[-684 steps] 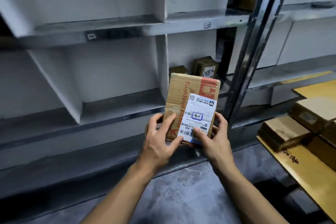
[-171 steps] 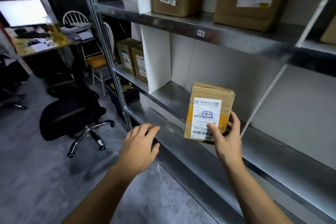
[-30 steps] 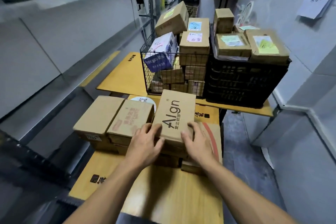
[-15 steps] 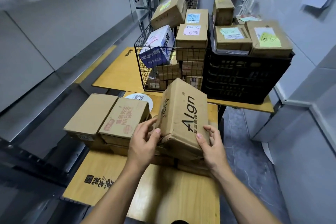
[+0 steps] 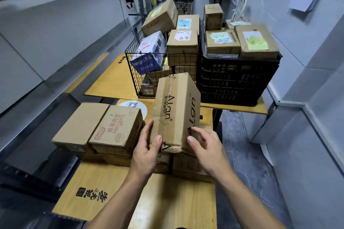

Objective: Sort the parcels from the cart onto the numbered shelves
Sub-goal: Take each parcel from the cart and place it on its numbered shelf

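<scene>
**Pick in progress**

Beyond the table (image 5: 104, 201), a black crate (image 5: 236, 82) and wire basket (image 5: 137, 72) are standing. Just right of a MR FRIES carton (image 5: 115, 126), the Align parcel (image 5: 176, 109) is tilting over the stack, long axis pointing toward the basket. The left hand (image 5: 147, 152) and right hand (image 5: 206, 150) are each clasping its near end in a closed grip.

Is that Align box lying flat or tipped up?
Tipped up: the Align box stands on end, taped seam facing the camera, left hand and right hand gripping its lower end.
</scene>
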Motion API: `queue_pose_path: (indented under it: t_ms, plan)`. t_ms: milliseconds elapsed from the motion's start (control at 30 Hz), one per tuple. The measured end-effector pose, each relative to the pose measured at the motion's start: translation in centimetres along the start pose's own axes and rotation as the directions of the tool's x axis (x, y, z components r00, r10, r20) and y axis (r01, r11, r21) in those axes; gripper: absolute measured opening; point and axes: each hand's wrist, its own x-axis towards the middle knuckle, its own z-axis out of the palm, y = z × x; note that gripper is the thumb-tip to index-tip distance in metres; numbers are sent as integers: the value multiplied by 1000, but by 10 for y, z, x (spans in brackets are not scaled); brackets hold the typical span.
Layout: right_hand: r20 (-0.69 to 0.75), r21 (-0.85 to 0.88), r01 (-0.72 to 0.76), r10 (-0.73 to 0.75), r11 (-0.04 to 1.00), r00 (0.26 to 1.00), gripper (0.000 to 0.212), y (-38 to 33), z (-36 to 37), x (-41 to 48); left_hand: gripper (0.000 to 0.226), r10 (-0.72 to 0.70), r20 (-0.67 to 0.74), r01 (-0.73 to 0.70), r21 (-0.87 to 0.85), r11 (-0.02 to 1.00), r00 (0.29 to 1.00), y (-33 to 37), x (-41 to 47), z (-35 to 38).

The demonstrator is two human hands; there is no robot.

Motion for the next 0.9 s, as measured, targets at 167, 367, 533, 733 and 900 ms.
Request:
queue_pose_path:
  t_ms: [167,367,533,733,900]
  plan:
    - [50,224,-52,42,973,998,64,-20,5,-5,56,134,-13,-127,246,961,991,13,-4,10]
    - [-93,379,-56,98,924,991,64,-16,8,-6,57,173,107,-185,111,976,979,22,-9,9]
    - [-39,560,-55,92,827,995,51,-12,10,-8,43,111,107,-116,44,992,988,19,-4,-7]
    - [59,725,-100,83,681,995,42,-14,16,-11,59,-73,-41,77,109,991,997,2,-2,-27]
    - [130,699,-101,13,708,991,52,-8,14,-13,63,-147,8,147,-69,987,989,-1,-11,-33]
